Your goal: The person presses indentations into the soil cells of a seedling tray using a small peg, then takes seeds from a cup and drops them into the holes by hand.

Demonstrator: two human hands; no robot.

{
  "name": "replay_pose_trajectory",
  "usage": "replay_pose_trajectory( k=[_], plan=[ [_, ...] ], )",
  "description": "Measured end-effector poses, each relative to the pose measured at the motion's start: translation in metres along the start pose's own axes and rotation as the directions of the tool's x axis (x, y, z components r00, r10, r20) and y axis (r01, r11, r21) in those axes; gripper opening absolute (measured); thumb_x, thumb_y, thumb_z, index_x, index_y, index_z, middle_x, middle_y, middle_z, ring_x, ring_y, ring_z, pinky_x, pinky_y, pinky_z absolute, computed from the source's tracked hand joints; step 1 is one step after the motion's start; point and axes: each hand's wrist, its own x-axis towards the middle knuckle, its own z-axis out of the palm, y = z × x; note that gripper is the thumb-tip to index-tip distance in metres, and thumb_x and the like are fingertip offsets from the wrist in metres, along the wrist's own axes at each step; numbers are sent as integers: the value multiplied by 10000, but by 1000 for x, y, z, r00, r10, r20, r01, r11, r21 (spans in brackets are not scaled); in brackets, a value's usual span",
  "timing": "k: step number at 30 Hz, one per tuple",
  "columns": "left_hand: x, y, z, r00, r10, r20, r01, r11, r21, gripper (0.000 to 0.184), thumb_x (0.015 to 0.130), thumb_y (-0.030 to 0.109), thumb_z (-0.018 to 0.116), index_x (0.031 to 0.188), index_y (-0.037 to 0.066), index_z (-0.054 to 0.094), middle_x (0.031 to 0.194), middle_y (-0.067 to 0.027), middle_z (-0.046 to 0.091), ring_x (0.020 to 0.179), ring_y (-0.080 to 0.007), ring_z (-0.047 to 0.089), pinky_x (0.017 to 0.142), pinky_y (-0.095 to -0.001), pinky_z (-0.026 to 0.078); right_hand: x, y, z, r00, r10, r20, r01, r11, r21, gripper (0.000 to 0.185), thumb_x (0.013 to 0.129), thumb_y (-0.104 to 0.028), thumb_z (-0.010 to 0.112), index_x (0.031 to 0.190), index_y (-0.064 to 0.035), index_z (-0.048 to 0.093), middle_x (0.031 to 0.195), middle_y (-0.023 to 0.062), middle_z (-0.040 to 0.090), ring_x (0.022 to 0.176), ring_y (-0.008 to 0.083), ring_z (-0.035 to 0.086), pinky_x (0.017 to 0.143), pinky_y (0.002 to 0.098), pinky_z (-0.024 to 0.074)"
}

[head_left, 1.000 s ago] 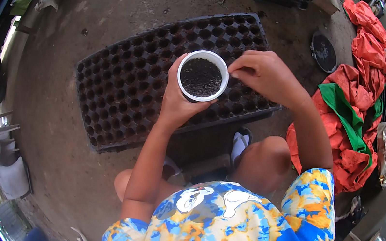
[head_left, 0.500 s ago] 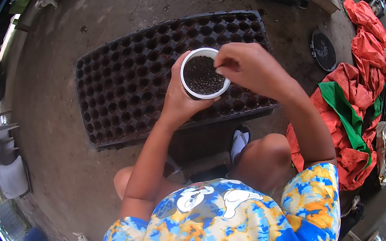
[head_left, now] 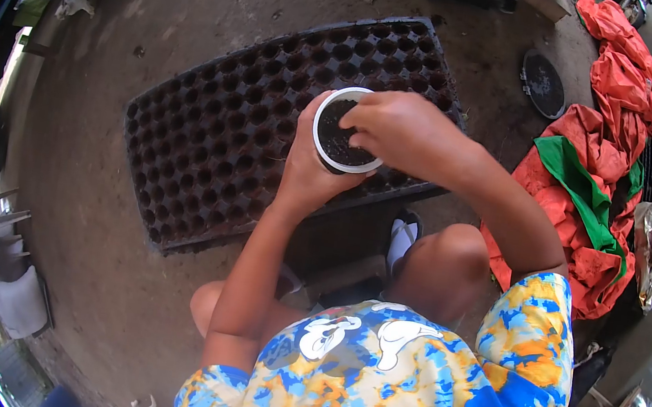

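right hand (head_left: 403,134) moved farther over white cup (head_left: 339,166), grip unclear, left hand (head_left: 309,172) clasping cup

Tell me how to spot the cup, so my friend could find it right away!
Find the big dark tray full of round holes. Over it, the person's left hand holds the cup. Its bright white rim, circling dark grainy stuff, stands out against the tray.
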Motion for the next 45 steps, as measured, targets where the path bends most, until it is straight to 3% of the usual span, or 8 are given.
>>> replay_pose_trajectory(
  k=[9, 13, 19, 22, 29, 35, 40, 45],
  plan=[
    [2, 1, -1, 999, 25, -21, -25, 1000, 6, 1015, 560, 100, 867, 1390, 44, 286, 1273, -124, 504, 1185, -233, 510, 1014, -350, 406, 4, 11, -8, 995, 47, -89, -26, 975, 219, 122, 742, -48, 637, 861, -26, 655, 809, 141, 664, 762, 275, 666, 651, 355, 515],
    [4, -1, -11, 998, 45, -46, -44, 999, 28, 1019, 560, 56, 857, 1394, 30, 271, 1283, -122, 496, 1199, -217, 502, 1031, -347, 397, -32, 50, -6, 926, 369, 83, -372, 845, 385, 104, 804, -26, 641, 899, 18, 646, 764, 75, 667, 709, 120, 626, 679, 269, 504],
    [4, -2, -13, 997, 31, -67, -32, 999, -13, 1012, 559, 78, 864, 1389, 34, 289, 1268, -122, 514, 1181, -219, 521, 1015, -343, 408, -59, 73, 18, 857, 472, 206, -513, 818, 260, 151, 801, -43, 652, 940, 13, 668, 882, 130, 704, 797, 186, 677, 732, 300, 515],
    [3, -1, -12, 997, 46, -61, -46, 999, 5, 1003, 565, 90, 863, 1388, 33, 292, 1268, -123, 516, 1180, -222, 521, 1014, -343, 409, -63, 56, 23, 885, 380, 270, -439, 875, 207, 140, 806, -52, 658, 932, 5, 675, 853, 120, 699, 782, 192, 672, 726, 303, 515],
    [1, 0, -2, 999, 40, 3, -40, 999, 18, 998, 569, 131, 867, 1389, 56, 302, 1278, -135, 505, 1182, -250, 519, 1002, -354, 417, -31, -3, -6, 985, 37, -170, -19, 994, 104, 152, 772, -74, 687, 918, -33, 680, 857, 134, 646, 765, 305, 643, 699, 370, 519],
    [-4, 9, 3, 999, 39, 17, -42, 983, 179, 997, 566, 144, 871, 1386, 75, 309, 1287, -145, 493, 1163, -283, 531, 989, -370, 430, 1, -8, 25, 996, -26, 88, 39, 988, -146, 166, 791, -146, 649, 918, -40, 651, 902, 129, 644, 836, 315, 635, 721, 411, 521],
    [0, 1, -1, 999, 33, -18, -32, 998, 61, 1018, 558, 139, 881, 1389, 66, 298, 1271, -141, 508, 1154, -256, 535, 991, -359, 427, -1, -2, 7, 996, -6, -86, 23, 980, 196, 126, 773, -19, 651, 894, 10, 635, 844, 117, 666, 730, 260, 660, 649, 344, 519],
    [4, -5, -12, 995, 75, -63, -74, 997, 23, 1013, 563, 94, 867, 1389, 30, 283, 1266, -131, 517, 1169, -227, 527, 1003, -340, 418, -37, 17, 0, 942, 319, 108, -326, 784, 528, 151, 806, -75, 655, 943, -11, 663, 807, 107, 689, 761, 158, 660, 705, 290, 508]
  ],
)
